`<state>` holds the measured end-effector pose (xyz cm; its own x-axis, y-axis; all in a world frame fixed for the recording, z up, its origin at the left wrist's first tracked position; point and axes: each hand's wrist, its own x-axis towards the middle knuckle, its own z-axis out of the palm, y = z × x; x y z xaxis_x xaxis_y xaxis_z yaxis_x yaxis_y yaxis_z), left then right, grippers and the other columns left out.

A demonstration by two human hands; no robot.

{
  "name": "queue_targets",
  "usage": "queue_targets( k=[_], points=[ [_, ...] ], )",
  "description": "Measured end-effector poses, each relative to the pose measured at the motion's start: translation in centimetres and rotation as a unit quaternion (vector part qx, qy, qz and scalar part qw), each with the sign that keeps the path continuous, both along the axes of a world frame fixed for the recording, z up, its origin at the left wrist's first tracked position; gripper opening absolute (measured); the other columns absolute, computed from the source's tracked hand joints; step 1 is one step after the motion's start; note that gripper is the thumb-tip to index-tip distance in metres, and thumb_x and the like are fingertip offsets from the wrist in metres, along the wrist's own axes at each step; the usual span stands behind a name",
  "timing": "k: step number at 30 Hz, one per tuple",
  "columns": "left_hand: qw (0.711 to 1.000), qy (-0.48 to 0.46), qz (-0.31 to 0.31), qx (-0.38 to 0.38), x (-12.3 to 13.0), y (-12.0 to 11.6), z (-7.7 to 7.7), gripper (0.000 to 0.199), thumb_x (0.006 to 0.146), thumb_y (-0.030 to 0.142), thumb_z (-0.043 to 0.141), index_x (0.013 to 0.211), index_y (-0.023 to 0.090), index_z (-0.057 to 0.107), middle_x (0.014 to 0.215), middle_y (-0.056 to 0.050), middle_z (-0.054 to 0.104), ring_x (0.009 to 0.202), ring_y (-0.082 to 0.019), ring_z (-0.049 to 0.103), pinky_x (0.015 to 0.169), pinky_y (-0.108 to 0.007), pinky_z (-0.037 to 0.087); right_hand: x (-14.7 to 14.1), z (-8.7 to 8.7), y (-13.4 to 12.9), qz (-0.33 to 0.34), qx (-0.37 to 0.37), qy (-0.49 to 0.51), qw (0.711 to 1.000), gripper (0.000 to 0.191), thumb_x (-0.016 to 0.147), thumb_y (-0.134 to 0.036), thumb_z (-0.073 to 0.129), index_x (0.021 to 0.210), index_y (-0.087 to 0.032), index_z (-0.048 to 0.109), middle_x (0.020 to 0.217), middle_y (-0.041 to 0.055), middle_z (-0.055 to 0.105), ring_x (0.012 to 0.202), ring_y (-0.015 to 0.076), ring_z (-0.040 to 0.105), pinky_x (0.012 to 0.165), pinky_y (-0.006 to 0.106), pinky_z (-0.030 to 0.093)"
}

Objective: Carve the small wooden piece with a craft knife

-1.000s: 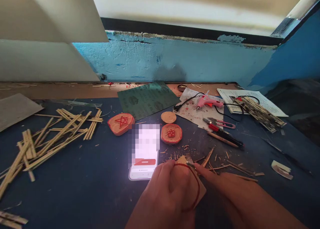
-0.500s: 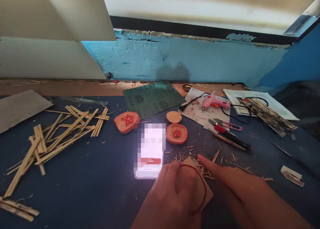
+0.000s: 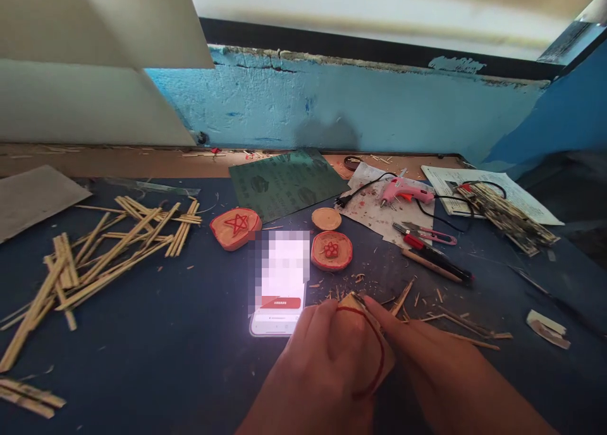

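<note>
My left hand (image 3: 308,359) is wrapped round a pale wooden block (image 3: 379,353) with a curved red line drawn on its face. My right hand (image 3: 403,327) is closed at the block's right edge, its index finger at the far corner. A small glint shows by that fingertip; whatever the right hand grips is hidden beneath it. Wood shavings (image 3: 346,291) lie scattered just beyond the block. Past them sit a wooden piece with a carved red flower (image 3: 332,251), a plain wooden disc (image 3: 326,219) and a wooden piece with a red star (image 3: 236,227).
Left of my hands a lit phone (image 3: 279,283) lies flat. Several thin wooden sticks (image 3: 114,251) are heaped at left. Green sandpaper (image 3: 284,185) lies behind. At right are a pink glue gun (image 3: 408,191), small scissors (image 3: 431,232), a red-and-black cutter (image 3: 436,258) and a stick bundle (image 3: 512,217).
My right hand has drawn in against the block, its fingertip moving left and slightly down at the far corner. The view has shifted slightly. My left hand keeps its hold.
</note>
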<state>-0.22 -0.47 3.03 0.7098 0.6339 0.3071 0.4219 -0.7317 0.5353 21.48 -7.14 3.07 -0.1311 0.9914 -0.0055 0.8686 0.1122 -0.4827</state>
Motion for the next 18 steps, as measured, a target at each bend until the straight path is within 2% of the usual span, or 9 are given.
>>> queue_targets(
  k=[3,7,11,14,18],
  points=[
    [0.999,0.000,-0.001,0.035,0.0,-0.2,-0.1,0.066,0.076,0.005,0.060,0.141,0.012,0.049,0.123,-0.018,0.070,0.108,-0.031,0.075,0.085,-0.040,0.070,-0.6,-0.4,1.1,-0.008,-0.017,0.015,1.000,0.077,0.093,-0.007,0.052,0.165,-0.034,0.050,0.108,0.0042,0.084,0.091,0.0216,0.083,0.080,0.031,0.069],
    [0.999,0.004,0.023,0.025,0.0,-0.8,-1.3,0.064,0.078,0.009,0.063,0.141,0.010,0.050,0.128,-0.023,0.066,0.114,-0.035,0.073,0.087,-0.044,0.070,0.0,2.0,1.9,-0.011,-0.016,0.020,1.000,0.065,0.098,-0.013,0.053,0.159,-0.035,0.058,0.112,0.0044,0.085,0.097,0.0236,0.083,0.086,0.034,0.069],
    [0.998,-0.028,0.051,0.035,0.1,-1.1,-2.6,0.071,0.071,0.014,0.067,0.140,0.016,0.051,0.132,-0.022,0.064,0.110,-0.036,0.073,0.085,-0.048,0.070,1.3,4.0,0.3,-0.014,-0.051,0.005,0.999,0.065,0.098,-0.015,0.056,0.157,-0.042,0.060,0.107,0.0021,0.086,0.095,0.0257,0.084,0.088,0.036,0.070],
    [0.998,-0.025,0.047,0.031,0.0,-1.0,-2.5,0.075,0.069,0.014,0.069,0.141,0.019,0.049,0.132,-0.021,0.064,0.108,-0.035,0.074,0.085,-0.046,0.070,1.8,3.8,-0.9,-0.013,-0.070,-0.021,0.997,0.070,0.095,-0.015,0.058,0.158,-0.046,0.057,0.101,0.0006,0.086,0.092,0.0270,0.085,0.088,0.037,0.070],
    [0.999,0.034,0.013,0.006,-0.6,-0.6,-1.2,0.074,0.073,0.009,0.069,0.143,0.016,0.046,0.133,-0.022,0.066,0.117,-0.035,0.073,0.094,-0.043,0.068,1.9,2.8,-1.2,-0.001,-0.049,-0.038,0.998,0.074,0.093,-0.014,0.060,0.158,-0.048,0.057,0.090,0.0005,0.085,0.081,0.0280,0.084,0.078,0.036,0.072]
  ],
)
